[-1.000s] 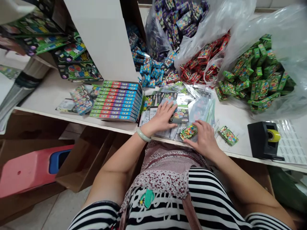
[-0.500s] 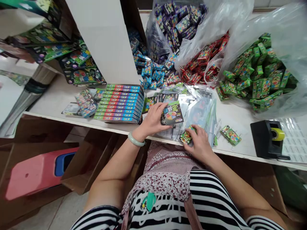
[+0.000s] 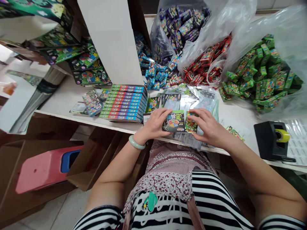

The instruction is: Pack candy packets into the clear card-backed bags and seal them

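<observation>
My left hand (image 3: 157, 124) grips the left side of a flat black-and-green printed packet (image 3: 176, 121), thumb along its lower edge and fingers along its upper edge. Against the packet's right edge stands a small green candy box (image 3: 191, 123), which my right hand (image 3: 207, 126) pinches between thumb and fingers from the right. Both lie over a pile of clear plastic sleeves (image 3: 203, 107) and printed cards at the table's front edge. Another green piece (image 3: 235, 132) lies right of my right hand, partly hidden by my forearm.
To the left, an open box holds rows of striped packs (image 3: 123, 103), its white lid (image 3: 111, 41) raised. Bags of purple (image 3: 183, 25), red (image 3: 206, 60) and green boxes (image 3: 266, 70) line the back, with loose blue ones (image 3: 153, 72). A black tape dispenser (image 3: 271, 140) stands at right.
My right hand has brought the small green box up and left against the packet's right edge. The packet in my left hand has shifted slightly toward me. The whole view has turned a little.
</observation>
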`<state>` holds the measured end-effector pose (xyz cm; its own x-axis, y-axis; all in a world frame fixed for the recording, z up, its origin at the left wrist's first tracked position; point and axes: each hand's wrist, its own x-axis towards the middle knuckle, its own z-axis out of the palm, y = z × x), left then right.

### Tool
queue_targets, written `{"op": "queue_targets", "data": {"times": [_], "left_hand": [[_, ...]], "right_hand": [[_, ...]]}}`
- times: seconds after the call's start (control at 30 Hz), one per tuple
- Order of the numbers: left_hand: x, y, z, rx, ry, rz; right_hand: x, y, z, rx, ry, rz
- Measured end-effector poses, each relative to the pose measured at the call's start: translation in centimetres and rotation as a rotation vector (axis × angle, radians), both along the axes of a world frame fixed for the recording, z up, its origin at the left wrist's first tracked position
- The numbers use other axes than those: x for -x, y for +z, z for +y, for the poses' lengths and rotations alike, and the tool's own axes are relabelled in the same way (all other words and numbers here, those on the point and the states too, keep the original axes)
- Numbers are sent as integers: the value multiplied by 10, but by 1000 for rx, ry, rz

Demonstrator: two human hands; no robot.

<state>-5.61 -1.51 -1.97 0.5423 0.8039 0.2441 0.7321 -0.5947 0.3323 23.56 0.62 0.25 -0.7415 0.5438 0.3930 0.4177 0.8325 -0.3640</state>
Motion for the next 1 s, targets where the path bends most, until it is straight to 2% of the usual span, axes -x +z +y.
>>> {"op": "queue_targets", "data": {"times": [0.1,0.27,0.43,0.57,0.6,0.67,0.73,0.77,0.83,0.9,1.0], "left_hand": [[-2,-1,0,-6,-33,17],[-7,-6,-1,-34,-41,-11],[-9,-7,-3,-35,84,-31],[-14,-9,-1,-42,30,-51],[-14,-9,0,-51,42,-58],[-11,-9,2,-78,92,-64],[-7,-8,3,-106,132,-62],[-5,-6,4,-118,140,-60],[-2,-2,3,-136,140,-62],[0,0,1,-136,142,-65],[3,2,0,-119,154,-69]], "right_hand": [[-3,1,1,90,99,-14],[-4,0,9,266,131,46],[4,-7,3,249,-80,245],[13,-11,1,394,-44,234],[13,-12,10,415,-77,247],[8,-16,43,389,-245,279],[3,-21,92,263,-477,242],[1,-24,119,190,-540,157],[4,-28,172,92,-561,-58],[14,-29,214,31,-514,-282],[31,-29,249,50,-469,-592]]}}
